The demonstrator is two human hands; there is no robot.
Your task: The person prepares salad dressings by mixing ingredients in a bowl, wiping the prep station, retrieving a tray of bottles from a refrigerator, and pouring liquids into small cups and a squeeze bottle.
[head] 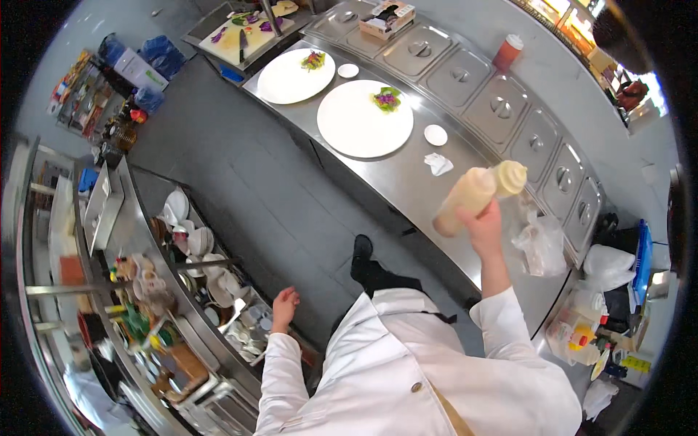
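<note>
My right hand [484,226] grips a plastic squeeze bottle [470,195] of pale sauce above the steel counter [398,180]. A light yellowish cap or second bottle top [510,177] shows beside it; blur hides how they join. My left hand [286,309] hangs over the floor with loosely curled fingers and nothing visible in it. Two large white plates [349,128] [278,87] lie on the counter, each with a small heap of green and purple salad [386,100] [313,60] near its rim. Small white dishes [435,135] [348,71] and a crumpled white tissue [438,163] lie close by.
Lidded steel food pans [459,74] line the counter's back, with a red sauce bottle [508,53] behind. A knife [242,44] lies on a cutting board [223,48]. A plastic bag [541,245] sits right of my hand. Shelves of dishes [200,241] stand at left.
</note>
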